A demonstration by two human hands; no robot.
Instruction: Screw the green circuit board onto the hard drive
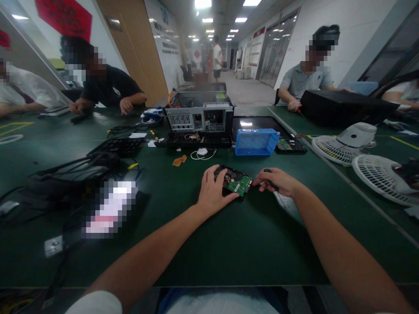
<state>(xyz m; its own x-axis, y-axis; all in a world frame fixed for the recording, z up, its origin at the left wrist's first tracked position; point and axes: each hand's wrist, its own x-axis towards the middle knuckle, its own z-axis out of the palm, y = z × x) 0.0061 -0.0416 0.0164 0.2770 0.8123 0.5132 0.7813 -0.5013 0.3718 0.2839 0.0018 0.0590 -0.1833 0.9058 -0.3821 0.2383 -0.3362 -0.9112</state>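
Dark metal frames a flat rectangular hard drive with a green circuit board, which lies tilted at an angle just above or on the wide dark-green tabletop, though I cannot tell which; the left hand grips it, the thumb along the near edge and the fingers spread over the far side; the right hand is curled, its fingertips just beside the drive's connector end; something small and dark shows at those fingers, but I cannot tell whether they close on it.

Beyond the drive stand a shallow blue plastic bin and, to its left, an open grey-metal computer case; a second drive with a green board lies just right of the bin; a ragged brown scrap and a white cable with a small block lie before the case; two round white plastic grilles lie farther right.
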